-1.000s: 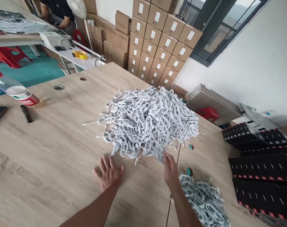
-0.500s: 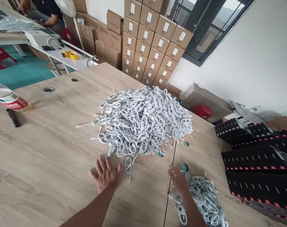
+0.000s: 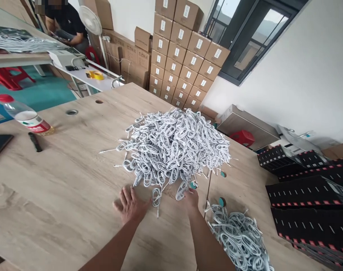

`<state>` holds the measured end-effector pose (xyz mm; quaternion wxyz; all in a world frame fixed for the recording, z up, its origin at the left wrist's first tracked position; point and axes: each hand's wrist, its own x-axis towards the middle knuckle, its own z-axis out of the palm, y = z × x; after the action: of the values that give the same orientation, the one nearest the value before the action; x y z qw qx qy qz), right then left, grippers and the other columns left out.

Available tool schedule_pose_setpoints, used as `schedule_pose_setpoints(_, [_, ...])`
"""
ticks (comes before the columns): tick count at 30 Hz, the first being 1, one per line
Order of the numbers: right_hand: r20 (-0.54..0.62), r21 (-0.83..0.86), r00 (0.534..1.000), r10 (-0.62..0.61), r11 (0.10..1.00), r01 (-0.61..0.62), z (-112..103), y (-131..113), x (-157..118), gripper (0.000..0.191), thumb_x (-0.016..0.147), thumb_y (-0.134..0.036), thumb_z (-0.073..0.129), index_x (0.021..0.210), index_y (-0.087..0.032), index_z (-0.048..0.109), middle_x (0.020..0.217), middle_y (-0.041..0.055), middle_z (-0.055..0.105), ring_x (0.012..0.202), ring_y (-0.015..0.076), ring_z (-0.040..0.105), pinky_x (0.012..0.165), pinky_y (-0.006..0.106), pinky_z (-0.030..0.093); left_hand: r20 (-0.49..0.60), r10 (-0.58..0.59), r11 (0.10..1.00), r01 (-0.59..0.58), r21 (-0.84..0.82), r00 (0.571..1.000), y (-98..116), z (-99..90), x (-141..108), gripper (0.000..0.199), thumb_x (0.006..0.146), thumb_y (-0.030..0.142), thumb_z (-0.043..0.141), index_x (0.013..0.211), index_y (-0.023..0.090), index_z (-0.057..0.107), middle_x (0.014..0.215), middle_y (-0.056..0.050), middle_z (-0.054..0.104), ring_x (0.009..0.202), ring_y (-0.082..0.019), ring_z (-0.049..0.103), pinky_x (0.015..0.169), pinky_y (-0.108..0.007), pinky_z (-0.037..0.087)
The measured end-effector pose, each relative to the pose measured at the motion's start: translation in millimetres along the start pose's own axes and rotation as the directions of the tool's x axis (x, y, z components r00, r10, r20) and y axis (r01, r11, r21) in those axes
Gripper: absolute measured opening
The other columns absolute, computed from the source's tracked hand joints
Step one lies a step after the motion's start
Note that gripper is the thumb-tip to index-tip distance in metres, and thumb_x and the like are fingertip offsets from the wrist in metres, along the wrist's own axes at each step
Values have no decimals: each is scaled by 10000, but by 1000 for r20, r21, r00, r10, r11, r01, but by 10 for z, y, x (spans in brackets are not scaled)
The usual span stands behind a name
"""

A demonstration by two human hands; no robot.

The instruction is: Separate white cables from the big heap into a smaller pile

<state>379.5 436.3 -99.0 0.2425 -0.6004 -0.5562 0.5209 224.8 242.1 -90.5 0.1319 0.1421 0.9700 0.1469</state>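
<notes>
A big heap of coiled white cables [image 3: 174, 145] lies on the wooden table. At its front edge my right hand [image 3: 192, 198] pinches one coiled cable [image 3: 181, 190]. My left hand [image 3: 131, 205] rests flat on the tabletop, fingers spread, holding nothing. Just right of it lies a single loose coiled cable [image 3: 156, 197] with its plug end pointing toward me. A second, smaller pile of coiled cables [image 3: 242, 239] sits at the lower right, beside my right forearm.
On the left stand a bottle with a red cap [image 3: 30, 117] and a dark marker-like object [image 3: 35, 142]. Stacked cartons [image 3: 177, 56] rise behind the table. Black boxes [image 3: 310, 222] line the right side. A person [image 3: 65, 26] sits at the far left.
My right hand has moved from beside the smaller pile leftward to the big heap's front edge, and now grips a coiled cable. My left hand stays flat. The view has shifted slightly.
</notes>
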Motion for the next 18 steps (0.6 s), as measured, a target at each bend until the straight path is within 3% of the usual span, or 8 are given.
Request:
schedule_pose_setpoints(4, [-54, 42, 998, 32, 999, -30, -199, 4, -209, 343, 571, -361, 726, 871, -196, 710, 712, 47, 748, 692, 252, 718, 563, 290, 512, 48, 55, 997, -53, -52, 997, 126, -54, -81, 835, 799, 640, 609, 1477, 176, 462, 1631, -192, 352, 1525, -370, 240, 1245, -575, 124])
schedule_pose_setpoints(8, [157, 158, 987, -27, 987, 2, -268, -123, -387, 407, 610, -422, 736, 950, -199, 730, 796, 42, 772, 762, 237, 727, 573, 268, 506, 112, 102, 992, -93, -84, 988, 321, -48, -193, 461, 846, 505, 563, 1158, 187, 682, 1344, -181, 610, 1317, -367, 483, 1142, -541, 299])
schedule_pose_setpoints(11, [226, 100, 974, 7, 994, -30, -384, -113, -513, 401, 615, -391, 746, 954, -178, 721, 707, 19, 718, 662, 204, 685, 536, 254, 477, 165, 126, 986, -105, -130, 978, 396, -75, -177, 291, 826, 379, 557, 991, 188, 702, 1220, -178, 659, 1249, -373, 524, 1088, -548, 339])
schedule_pose_setpoints(15, [191, -85, 981, 29, 996, -13, -477, 9, -610, 298, 726, -322, 640, 970, -161, 695, 661, -15, 634, 566, 152, 604, 527, 256, 487, 233, 114, 967, -53, -251, 966, 327, -179, -23, 109, 757, 284, 589, 812, 211, 648, 1162, -177, 688, 1210, -388, 562, 1036, -549, 387])
schedule_pose_setpoints(18, [162, -179, 987, -16, 983, 45, -395, -32, -495, 302, 727, -194, 612, 1017, -164, 688, 872, 46, 685, 765, 194, 670, 643, 287, 539, 311, 59, 926, 65, -373, 949, 111, -273, 43, 101, 723, 319, 629, 736, 228, 589, 934, -136, 723, 1036, -368, 651, 905, -501, 478])
